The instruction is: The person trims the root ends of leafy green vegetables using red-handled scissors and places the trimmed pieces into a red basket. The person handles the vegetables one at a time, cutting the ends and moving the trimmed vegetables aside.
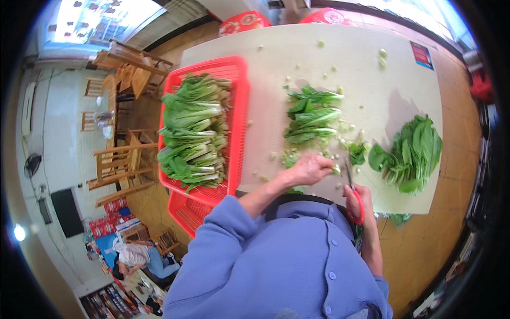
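My left hand grips a leafy green vegetable, its pale cut stem poking out past the fingertips. Red-handled scissors are held in my right hand, the blades pointing away from me just right of that stem. Beyond my left hand lies a small row of trimmed greens, with pale stem ends scattered around it. A loose leafy piece rests near the scissor tips. Farther right is a larger pile of untrimmed-looking greens.
A red plastic basket packed with leafy greens stands at the table's left edge, above a second red basket. Red stools stand beyond the pale table. Wooden chairs and a seated person are off to the left.
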A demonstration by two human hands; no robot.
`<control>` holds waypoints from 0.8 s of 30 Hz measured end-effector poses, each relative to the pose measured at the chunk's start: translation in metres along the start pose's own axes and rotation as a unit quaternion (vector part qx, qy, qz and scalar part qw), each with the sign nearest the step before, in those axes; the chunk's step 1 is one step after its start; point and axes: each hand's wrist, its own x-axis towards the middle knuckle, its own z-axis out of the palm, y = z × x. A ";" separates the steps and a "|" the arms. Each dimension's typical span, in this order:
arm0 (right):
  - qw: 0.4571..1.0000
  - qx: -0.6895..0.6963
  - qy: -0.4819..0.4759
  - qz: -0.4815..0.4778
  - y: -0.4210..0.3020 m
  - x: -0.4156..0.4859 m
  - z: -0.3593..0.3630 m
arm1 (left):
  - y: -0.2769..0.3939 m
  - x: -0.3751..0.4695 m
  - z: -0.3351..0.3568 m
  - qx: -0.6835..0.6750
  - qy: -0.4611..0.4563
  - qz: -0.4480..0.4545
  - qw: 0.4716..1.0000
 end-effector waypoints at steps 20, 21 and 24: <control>0.999 0.022 0.023 -0.010 0.011 0.013 -0.007 | -0.036 -0.051 -0.096 0.262 0.226 0.148 0.926; 0.999 0.022 0.023 -0.019 0.013 0.013 -0.006 | -0.032 -0.039 -0.072 0.248 0.207 0.169 0.931; 0.999 -0.015 0.051 -0.006 0.026 0.011 -0.009 | -0.039 0.000 -0.034 0.172 0.121 0.139 0.968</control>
